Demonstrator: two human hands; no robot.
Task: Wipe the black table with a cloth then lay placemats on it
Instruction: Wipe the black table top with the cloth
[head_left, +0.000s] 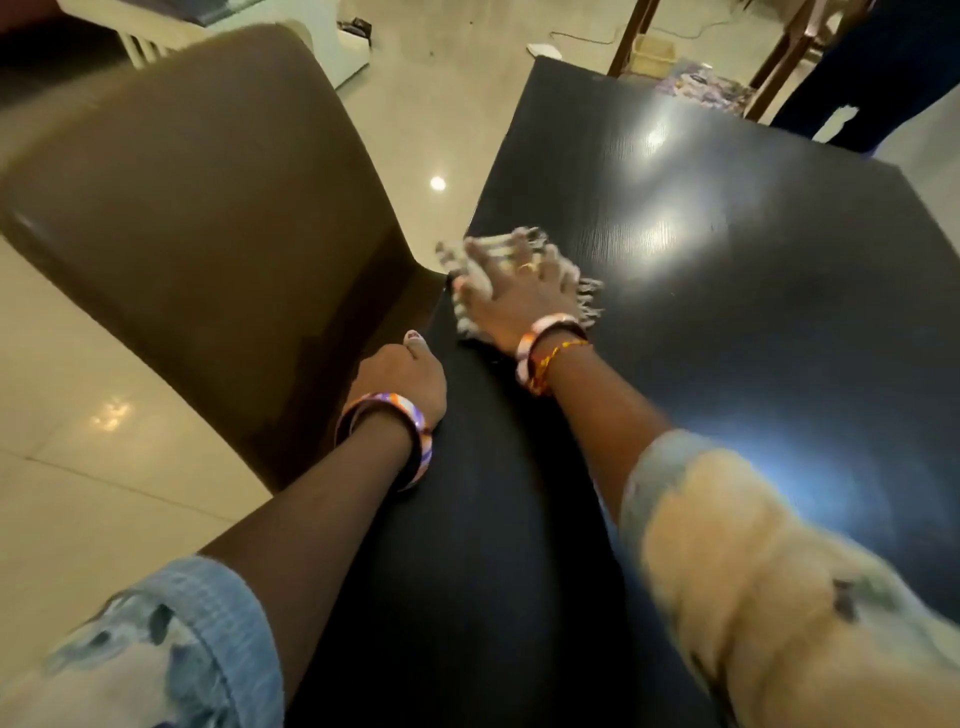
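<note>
The glossy black table (727, 270) fills the right and lower middle of the head view. My right hand (519, 291) lies flat with spread fingers on a pale fringed cloth (470, 275), pressing it onto the table near its left edge; both are blurred. My left hand (405, 379) rests at the table's left edge closer to me, fingers curled over the edge and thumb up. No placemat lies on the table; a patterned purple thing (701, 85) sits beyond the far edge, too blurred to name.
A brown leather chair (208, 218) stands close against the table's left side. Pale tiled floor (104, 441) surrounds both. Wooden chair legs (631, 36) and a person's dark trouser legs (872, 67) stand beyond the far right corner.
</note>
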